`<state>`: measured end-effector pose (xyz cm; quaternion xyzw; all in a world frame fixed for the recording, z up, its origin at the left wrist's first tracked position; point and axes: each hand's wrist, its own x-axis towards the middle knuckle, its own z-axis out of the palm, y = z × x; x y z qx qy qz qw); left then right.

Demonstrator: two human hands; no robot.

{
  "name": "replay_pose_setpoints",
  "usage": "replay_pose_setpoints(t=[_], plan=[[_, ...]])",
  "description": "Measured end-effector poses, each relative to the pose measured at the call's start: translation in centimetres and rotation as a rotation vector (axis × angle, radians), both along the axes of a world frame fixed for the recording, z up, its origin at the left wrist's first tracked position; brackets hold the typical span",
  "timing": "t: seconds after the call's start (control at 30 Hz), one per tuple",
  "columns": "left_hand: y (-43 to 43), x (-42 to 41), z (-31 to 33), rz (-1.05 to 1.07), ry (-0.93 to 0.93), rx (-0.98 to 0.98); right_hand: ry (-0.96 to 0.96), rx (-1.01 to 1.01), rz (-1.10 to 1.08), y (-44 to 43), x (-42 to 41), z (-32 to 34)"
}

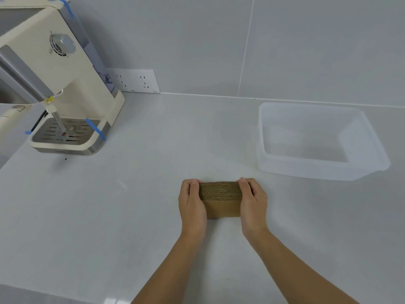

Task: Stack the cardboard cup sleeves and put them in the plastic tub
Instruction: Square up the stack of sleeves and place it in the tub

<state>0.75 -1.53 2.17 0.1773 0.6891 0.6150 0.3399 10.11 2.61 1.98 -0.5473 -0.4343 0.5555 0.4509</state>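
A stack of brown cardboard cup sleeves (221, 199) stands on edge on the white counter, its corrugated edges facing up. My left hand (191, 201) presses its left end and my right hand (253, 200) presses its right end, so both grip the stack between them. The translucent plastic tub (370, 137) sits empty at the right rear, well apart from the stack.
A cream espresso machine (63, 84) with blue tape strips and a drip tray stands at the left rear. A white socket strip (135, 81) lies against the tiled wall. The counter's front edge runs across the lower left.
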Motion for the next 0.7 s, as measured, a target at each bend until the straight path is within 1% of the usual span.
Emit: replay_pose_setpoints(t=[0.1, 0.2, 0.3, 0.4, 0.47, 0.53, 0.63, 0.7], plan=[[0.1, 0.0, 0.4, -0.012, 0.028, 0.053, 0.028, 0.066, -0.015, 0.3, 0.1, 0.3], [-0.4, 0.3, -0.6, -0.063, 0.059, 0.048, -0.005, 0.095, 0.002, 0.0, 0.7, -0.6], [-1.0, 0.0, -1.6, -0.176, 0.074, 0.040, -0.064, 0.099, 0.027, -0.3, 0.9, -1.0], [-1.7, -1.1, -1.8, -0.389, 0.010, 0.120, -0.072, 0.087, 0.005, 0.0, 0.9, -1.1], [-2.3, -2.0, -1.7, -0.535, 0.066, 0.084, -0.066, 0.087, 0.015, 0.1, 0.7, -1.2], [-2.7, -2.8, -1.8, -0.647, 0.172, 0.010, -0.066, 0.086, 0.033, 0.0, 0.9, -1.4], [-3.3, -3.7, -2.2, -0.737, 0.287, -0.036, -0.081, 0.095, 0.061, -0.1, 1.1, -1.4], [-3.5, -4.1, -2.3, -0.757, 0.326, -0.046, -0.091, 0.094, 0.079, -0.1, 1.3, -1.3]])
